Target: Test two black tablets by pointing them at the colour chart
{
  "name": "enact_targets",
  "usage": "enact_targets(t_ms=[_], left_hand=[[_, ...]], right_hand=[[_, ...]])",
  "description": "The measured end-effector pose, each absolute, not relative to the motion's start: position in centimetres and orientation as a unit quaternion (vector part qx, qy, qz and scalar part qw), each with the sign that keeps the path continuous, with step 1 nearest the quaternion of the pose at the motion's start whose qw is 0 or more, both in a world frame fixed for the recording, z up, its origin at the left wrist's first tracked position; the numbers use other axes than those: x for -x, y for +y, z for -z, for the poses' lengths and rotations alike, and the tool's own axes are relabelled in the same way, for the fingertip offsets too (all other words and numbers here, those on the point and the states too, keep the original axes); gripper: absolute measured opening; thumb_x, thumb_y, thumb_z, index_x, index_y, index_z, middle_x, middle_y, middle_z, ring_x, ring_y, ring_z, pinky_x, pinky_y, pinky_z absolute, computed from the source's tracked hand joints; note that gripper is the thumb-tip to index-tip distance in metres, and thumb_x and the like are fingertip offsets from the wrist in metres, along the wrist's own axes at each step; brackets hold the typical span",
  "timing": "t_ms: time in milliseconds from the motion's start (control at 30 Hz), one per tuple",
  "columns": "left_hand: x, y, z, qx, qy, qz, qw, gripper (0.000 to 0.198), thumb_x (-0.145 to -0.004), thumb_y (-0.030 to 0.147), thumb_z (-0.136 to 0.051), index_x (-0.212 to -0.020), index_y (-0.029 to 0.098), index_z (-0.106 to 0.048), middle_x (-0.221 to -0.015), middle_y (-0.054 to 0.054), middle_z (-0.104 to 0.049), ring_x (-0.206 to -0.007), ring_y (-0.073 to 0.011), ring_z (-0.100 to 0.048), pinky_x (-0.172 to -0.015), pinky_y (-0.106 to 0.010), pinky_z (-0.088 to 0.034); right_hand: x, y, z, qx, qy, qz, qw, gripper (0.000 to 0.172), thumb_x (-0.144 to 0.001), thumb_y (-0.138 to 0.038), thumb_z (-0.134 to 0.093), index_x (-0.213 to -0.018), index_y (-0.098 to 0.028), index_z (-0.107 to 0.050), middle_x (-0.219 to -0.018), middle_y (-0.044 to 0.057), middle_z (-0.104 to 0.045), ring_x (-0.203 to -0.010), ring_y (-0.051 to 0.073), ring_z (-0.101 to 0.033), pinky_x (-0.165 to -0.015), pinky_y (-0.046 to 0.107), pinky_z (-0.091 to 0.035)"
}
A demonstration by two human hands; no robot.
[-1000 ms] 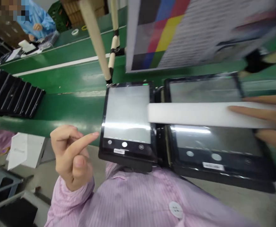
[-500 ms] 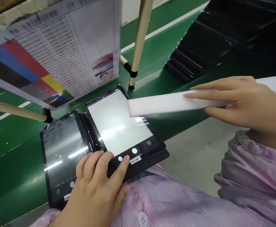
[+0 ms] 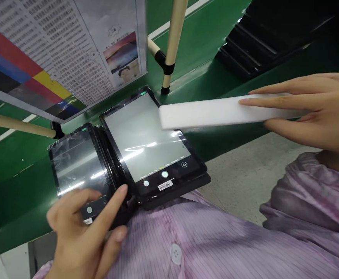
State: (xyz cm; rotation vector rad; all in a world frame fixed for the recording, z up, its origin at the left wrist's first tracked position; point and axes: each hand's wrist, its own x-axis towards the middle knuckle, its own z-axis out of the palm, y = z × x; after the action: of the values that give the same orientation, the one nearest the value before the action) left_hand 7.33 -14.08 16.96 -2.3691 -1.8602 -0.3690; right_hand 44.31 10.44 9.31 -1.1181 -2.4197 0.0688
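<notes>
My right hand (image 3: 312, 106) grips a long white foam block (image 3: 207, 113), thumb below and fingers above. The block's far end hangs over the right edge of a tablet (image 3: 146, 135), whose lit screen shows a pale camera view with round buttons along the bottom. That tablet rests on another dark, flat item. My left hand (image 3: 85, 228) hovers at the lower left with fingers apart and holds nothing. Its index finger points up between the lit tablet and a second tablet (image 3: 79, 162), which lies on a stack at the left. The hand hides that tablet's lower part.
A printed chart (image 3: 70, 50) with colour blocks stands behind the tablets. A beige pipe (image 3: 175, 35) with black joints rises beside it. Several dark flat devices (image 3: 262, 42) are piled at the upper right. The green bench top (image 3: 21, 193) ends above a grey floor (image 3: 233, 170).
My left hand has lifted off the lit tablet's lower edge and moved left. My right hand still holds the foam block. A row of mode labels now shows on the lit screen.
</notes>
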Motion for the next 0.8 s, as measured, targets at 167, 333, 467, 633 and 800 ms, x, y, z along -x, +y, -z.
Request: enact_targets(t_ms=[167, 333, 467, 633, 800], left_hand=[[-4.8, -18.8, -15.8, 0.700, -0.699, 0.140, 0.040, 0.058, -0.094, 0.022, -0.057, -0.147, 0.044, -0.050, -0.111, -0.010, -0.047, -0.105, -0.0305, -0.049, -0.086, -0.052, -0.036], [-4.5, -20.3, -13.6, 0.700, -0.697, 0.138, 0.076, 0.039, -0.093, 0.027, -0.061, -0.131, 0.030, -0.067, -0.113, -0.010, -0.048, -0.106, -0.0276, -0.048, -0.091, -0.047, -0.035], [-5.2, -20.1, -12.9, 0.705, -0.692, 0.128, 0.087, 0.031, -0.093, 0.027, -0.060, -0.121, 0.023, -0.072, -0.114, -0.012, -0.046, -0.109, -0.0285, -0.047, -0.095, -0.046, -0.035], [-5.0, -19.9, -12.2, 0.719, -0.676, 0.118, 0.114, 0.031, -0.092, 0.027, -0.064, -0.121, 0.020, -0.072, -0.118, -0.015, -0.047, -0.111, -0.0319, -0.045, -0.096, -0.048, -0.034], [-1.5, -21.7, -11.3, 0.691, -0.698, 0.140, 0.126, 0.059, -0.085, 0.040, -0.072, -0.141, 0.025, -0.059, -0.126, -0.017, -0.049, -0.118, -0.0379, -0.048, -0.104, -0.058, -0.035]], right_hand=[[-43.1, 10.6, -6.3, 0.507, -0.818, -0.084, 0.257, 0.039, -0.089, -0.031, -0.055, -0.126, -0.027, -0.068, -0.133, 0.009, -0.066, -0.109, 0.024, -0.067, -0.077, 0.035, -0.054], [-40.3, 11.2, -1.1, 0.637, -0.761, -0.083, 0.087, 0.050, -0.095, -0.036, -0.050, -0.140, -0.016, -0.062, -0.142, 0.019, -0.058, -0.129, 0.036, -0.056, -0.101, 0.051, -0.047], [-38.4, 9.4, 0.6, 0.652, -0.748, -0.085, 0.090, 0.067, -0.095, -0.047, -0.054, -0.152, -0.013, -0.047, -0.158, 0.029, -0.033, -0.144, 0.048, -0.034, -0.106, 0.069, -0.034], [-36.2, 6.2, -2.2, 0.543, -0.719, -0.291, 0.320, 0.070, -0.091, -0.038, -0.060, -0.157, -0.023, -0.040, -0.157, 0.019, -0.041, -0.140, 0.030, -0.049, -0.116, 0.049, -0.038], [-33.2, 3.7, -6.4, 0.441, -0.616, -0.559, 0.337, 0.075, -0.089, -0.036, -0.062, -0.158, -0.024, -0.035, -0.161, 0.013, -0.038, -0.144, 0.027, -0.046, -0.119, 0.047, -0.037]])
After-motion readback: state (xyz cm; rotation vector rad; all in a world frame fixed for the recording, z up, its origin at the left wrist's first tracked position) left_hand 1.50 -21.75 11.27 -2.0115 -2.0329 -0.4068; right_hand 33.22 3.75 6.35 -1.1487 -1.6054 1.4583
